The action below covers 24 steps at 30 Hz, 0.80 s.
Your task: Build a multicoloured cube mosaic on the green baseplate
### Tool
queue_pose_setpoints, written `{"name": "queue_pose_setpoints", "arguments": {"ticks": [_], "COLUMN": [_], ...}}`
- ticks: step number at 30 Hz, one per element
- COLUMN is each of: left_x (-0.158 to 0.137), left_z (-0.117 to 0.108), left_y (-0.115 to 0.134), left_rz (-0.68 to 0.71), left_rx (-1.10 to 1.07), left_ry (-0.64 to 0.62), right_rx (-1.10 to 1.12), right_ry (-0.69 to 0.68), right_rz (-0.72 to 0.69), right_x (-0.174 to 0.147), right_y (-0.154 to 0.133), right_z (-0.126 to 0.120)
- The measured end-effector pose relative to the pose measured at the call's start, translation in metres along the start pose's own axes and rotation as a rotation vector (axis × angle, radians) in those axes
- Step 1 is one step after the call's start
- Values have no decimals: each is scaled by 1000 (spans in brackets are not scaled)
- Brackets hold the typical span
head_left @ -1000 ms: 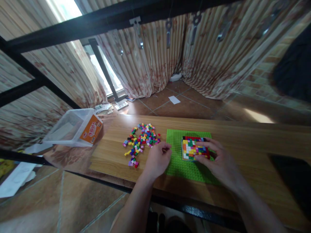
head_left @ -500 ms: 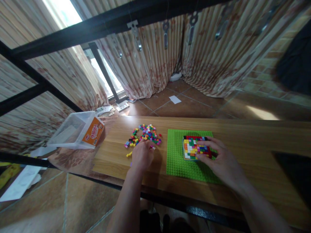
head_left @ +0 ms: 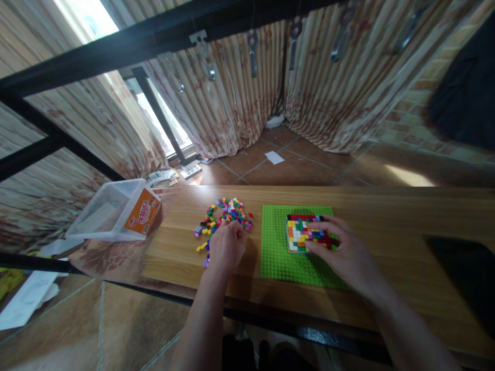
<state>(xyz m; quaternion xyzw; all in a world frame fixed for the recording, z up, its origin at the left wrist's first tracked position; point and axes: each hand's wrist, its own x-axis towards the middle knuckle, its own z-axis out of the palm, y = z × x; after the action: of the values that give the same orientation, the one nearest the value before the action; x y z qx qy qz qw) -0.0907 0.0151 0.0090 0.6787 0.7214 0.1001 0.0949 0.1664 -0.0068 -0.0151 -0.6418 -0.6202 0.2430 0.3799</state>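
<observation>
A multicoloured block of small toy bricks (head_left: 299,234) sits on a green studded baseplate (head_left: 276,263) on the wooden table. My right hand (head_left: 340,242) reaches over the block's right side, with thumb and fingers apart and resting on it. To the left lies a loose heap of small coloured bricks (head_left: 232,206). At the near edge of the heap is my left hand (head_left: 227,242), its fingers pinched together. Whatever they hold, if anything, is hidden. A few yellow and purple bricks (head_left: 203,246) lie just left of this hand.
A clear plastic tub (head_left: 104,206) with an orange label stands beyond the table's left end. A black flat object (head_left: 456,273) lies on the right of the table (head_left: 386,216). A dark metal bar (head_left: 154,46) with hanging hooks crosses above, before curtains (head_left: 240,103).
The view has shifted slightly. A pale brick seen by my left fingertips earlier no longer shows, and those fingers are drawn closer together. My right hand stays on the brick block.
</observation>
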Motion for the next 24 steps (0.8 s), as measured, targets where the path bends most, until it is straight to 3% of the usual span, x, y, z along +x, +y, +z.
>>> {"name": "queue_pose_setpoints", "arguments": {"ticks": [5, 13, 16, 20, 24], "left_x": [1, 4, -1, -11, -20], "left_z": [4, 8, 4, -2, -2], "left_y": [14, 20, 22, 34, 50], "left_rz": [-74, -68, 62, 305, 372], "left_rx": [80, 95, -154, -612, -906], "left_ry": [36, 58, 81, 8, 11], "right_rx": [19, 31, 64, 186, 266], "right_ry": [20, 8, 66, 175, 37], "right_rz": [-11, -13, -8, -85, -162], "right_x": [0, -1, -1, -2, -7], "right_y": [-1, -1, -6, -22, -39], "right_z": [0, -2, -4, -9, -8]}}
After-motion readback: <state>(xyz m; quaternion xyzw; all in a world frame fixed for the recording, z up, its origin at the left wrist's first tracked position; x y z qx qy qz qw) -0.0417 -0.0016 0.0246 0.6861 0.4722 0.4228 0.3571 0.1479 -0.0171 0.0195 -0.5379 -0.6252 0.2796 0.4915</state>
